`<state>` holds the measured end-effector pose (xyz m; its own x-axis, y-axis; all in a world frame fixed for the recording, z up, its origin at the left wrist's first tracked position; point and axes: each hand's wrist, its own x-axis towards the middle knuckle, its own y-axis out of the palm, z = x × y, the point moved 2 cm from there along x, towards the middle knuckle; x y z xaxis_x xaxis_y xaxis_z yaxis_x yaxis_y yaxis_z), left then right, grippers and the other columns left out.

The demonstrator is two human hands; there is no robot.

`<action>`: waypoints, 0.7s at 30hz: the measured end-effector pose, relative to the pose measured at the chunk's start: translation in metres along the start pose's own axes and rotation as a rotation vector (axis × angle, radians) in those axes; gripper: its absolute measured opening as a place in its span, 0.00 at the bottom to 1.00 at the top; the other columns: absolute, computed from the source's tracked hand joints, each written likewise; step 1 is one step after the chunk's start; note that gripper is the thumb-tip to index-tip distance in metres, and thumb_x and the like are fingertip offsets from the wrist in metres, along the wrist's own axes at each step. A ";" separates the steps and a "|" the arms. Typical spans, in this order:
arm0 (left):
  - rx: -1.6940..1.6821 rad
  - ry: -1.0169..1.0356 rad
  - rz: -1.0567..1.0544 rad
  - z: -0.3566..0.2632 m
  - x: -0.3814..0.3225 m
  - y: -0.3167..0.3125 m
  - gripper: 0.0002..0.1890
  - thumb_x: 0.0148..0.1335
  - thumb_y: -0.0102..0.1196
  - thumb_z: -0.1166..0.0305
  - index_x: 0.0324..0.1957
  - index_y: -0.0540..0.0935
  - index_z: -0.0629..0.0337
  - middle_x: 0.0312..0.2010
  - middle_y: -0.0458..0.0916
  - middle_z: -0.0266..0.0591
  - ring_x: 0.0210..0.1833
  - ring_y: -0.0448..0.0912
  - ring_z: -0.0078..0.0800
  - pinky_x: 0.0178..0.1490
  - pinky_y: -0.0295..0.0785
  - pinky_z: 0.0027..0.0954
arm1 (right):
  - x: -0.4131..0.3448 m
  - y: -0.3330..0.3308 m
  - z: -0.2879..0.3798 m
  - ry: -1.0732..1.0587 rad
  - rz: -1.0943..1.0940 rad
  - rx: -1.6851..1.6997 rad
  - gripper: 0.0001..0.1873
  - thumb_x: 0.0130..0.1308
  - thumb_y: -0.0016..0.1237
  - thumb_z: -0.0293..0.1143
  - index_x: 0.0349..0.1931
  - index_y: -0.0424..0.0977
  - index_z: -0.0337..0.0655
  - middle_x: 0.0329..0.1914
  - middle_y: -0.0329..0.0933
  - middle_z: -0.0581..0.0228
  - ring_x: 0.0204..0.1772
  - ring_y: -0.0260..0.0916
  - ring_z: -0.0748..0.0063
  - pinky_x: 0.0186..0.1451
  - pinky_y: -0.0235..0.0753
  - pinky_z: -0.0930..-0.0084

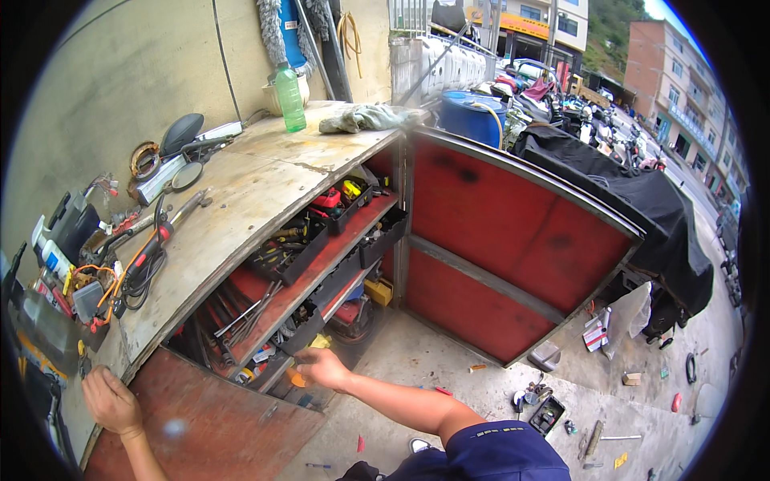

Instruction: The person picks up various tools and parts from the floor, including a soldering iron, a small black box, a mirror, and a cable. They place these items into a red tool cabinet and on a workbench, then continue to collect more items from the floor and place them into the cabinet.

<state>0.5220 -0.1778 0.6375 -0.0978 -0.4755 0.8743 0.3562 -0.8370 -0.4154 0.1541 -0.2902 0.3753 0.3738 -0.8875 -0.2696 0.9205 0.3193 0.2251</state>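
Note:
My right hand (325, 368) reaches to the lower shelf of an opened cabinet, its fingers at the end of a black plastic bin (302, 332); whether they grip it I cannot tell. An orange item (296, 377) shows just below the fingers. My left hand (112, 401) rests at the front edge of the worn workbench top (264, 171), fingers curled, beside pliers (82, 355); whether it holds anything is hidden. On the upper shelf (361, 219) stand black bins with screwdrivers and pliers (283, 252). Long metal rods (255, 312) lie at the shelf's left.
A red cabinet door (481, 240) stands swung out at right. On the bench top are a green bottle (290, 99), a cloth (364, 118), a round mirror (187, 176) and a cabled tool (163, 231). A black parts tray (546, 415) and scattered pieces lie on the ground.

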 end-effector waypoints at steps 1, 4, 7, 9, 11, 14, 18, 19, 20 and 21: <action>0.024 0.009 -0.014 -0.001 0.000 -0.001 0.14 0.78 0.43 0.67 0.42 0.80 0.64 0.40 0.81 0.49 0.44 0.77 0.51 0.48 0.73 0.46 | 0.006 0.000 -0.001 0.022 -0.013 -0.003 0.25 0.70 0.56 0.26 0.66 0.71 0.29 0.60 0.79 0.50 0.38 0.83 0.71 0.40 0.85 0.74; 0.026 0.002 -0.023 -0.004 0.001 -0.003 0.14 0.78 0.43 0.66 0.42 0.81 0.64 0.40 0.81 0.49 0.44 0.78 0.51 0.48 0.72 0.46 | 0.033 -0.004 0.002 -0.118 -0.102 -0.302 0.28 0.65 0.60 0.30 0.63 0.71 0.30 0.54 0.82 0.47 0.49 0.83 0.59 0.51 0.82 0.65; 0.014 0.004 -0.025 -0.006 0.003 -0.004 0.15 0.78 0.43 0.66 0.42 0.81 0.64 0.40 0.81 0.49 0.44 0.78 0.51 0.48 0.72 0.46 | 0.074 -0.003 0.009 -0.266 -0.297 -0.500 0.24 0.64 0.60 0.30 0.57 0.70 0.28 0.54 0.80 0.36 0.60 0.79 0.40 0.61 0.77 0.55; -0.011 0.002 -0.030 -0.006 0.004 -0.005 0.15 0.79 0.43 0.66 0.43 0.81 0.63 0.40 0.81 0.49 0.44 0.77 0.52 0.48 0.72 0.47 | 0.096 -0.002 0.009 -0.363 -0.369 -0.558 0.23 0.63 0.59 0.29 0.55 0.70 0.28 0.54 0.79 0.33 0.60 0.77 0.35 0.62 0.77 0.53; -0.001 0.014 -0.039 -0.006 0.004 -0.005 0.15 0.79 0.42 0.66 0.43 0.81 0.63 0.40 0.81 0.49 0.45 0.78 0.52 0.48 0.72 0.47 | 0.113 0.002 0.006 -0.354 -0.426 -0.525 0.21 0.60 0.61 0.30 0.50 0.73 0.27 0.52 0.79 0.32 0.59 0.77 0.33 0.60 0.77 0.50; 0.001 0.013 -0.040 -0.006 0.003 -0.005 0.15 0.79 0.42 0.66 0.43 0.81 0.63 0.41 0.81 0.48 0.45 0.78 0.52 0.49 0.73 0.46 | 0.131 0.009 -0.002 -0.142 -0.510 -0.534 0.21 0.57 0.62 0.33 0.47 0.77 0.29 0.51 0.80 0.32 0.58 0.78 0.34 0.60 0.78 0.48; -0.018 -0.003 -0.023 -0.006 0.002 -0.003 0.15 0.79 0.42 0.66 0.43 0.81 0.63 0.41 0.82 0.47 0.45 0.78 0.51 0.49 0.73 0.46 | 0.136 0.019 -0.006 -0.129 -0.554 -0.626 0.22 0.57 0.62 0.35 0.49 0.77 0.31 0.53 0.80 0.33 0.60 0.77 0.36 0.62 0.78 0.48; 0.001 0.015 -0.038 -0.006 0.001 -0.003 0.15 0.79 0.42 0.66 0.43 0.81 0.63 0.41 0.82 0.47 0.45 0.78 0.51 0.49 0.73 0.46 | 0.135 0.020 -0.007 -0.117 -0.553 -0.652 0.22 0.58 0.62 0.35 0.49 0.77 0.32 0.53 0.80 0.34 0.60 0.77 0.36 0.63 0.78 0.48; 0.000 0.013 -0.043 -0.006 0.001 -0.003 0.15 0.79 0.42 0.66 0.43 0.81 0.63 0.41 0.82 0.47 0.45 0.78 0.51 0.49 0.73 0.46 | 0.134 0.021 -0.008 -0.138 -0.562 -0.673 0.22 0.58 0.62 0.36 0.50 0.77 0.33 0.54 0.80 0.35 0.60 0.77 0.37 0.63 0.78 0.49; -0.017 -0.002 -0.034 -0.005 0.001 -0.002 0.15 0.79 0.42 0.66 0.43 0.81 0.63 0.41 0.82 0.47 0.45 0.78 0.51 0.49 0.73 0.46 | 0.133 0.021 -0.009 -0.129 -0.532 -0.705 0.22 0.59 0.62 0.36 0.50 0.77 0.34 0.54 0.80 0.36 0.60 0.77 0.37 0.63 0.78 0.49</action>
<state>0.5163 -0.1778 0.6377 -0.1080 -0.4465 0.8883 0.3370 -0.8570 -0.3898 0.2241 -0.3988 0.3356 -0.0999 -0.9934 -0.0572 0.8402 -0.0534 -0.5397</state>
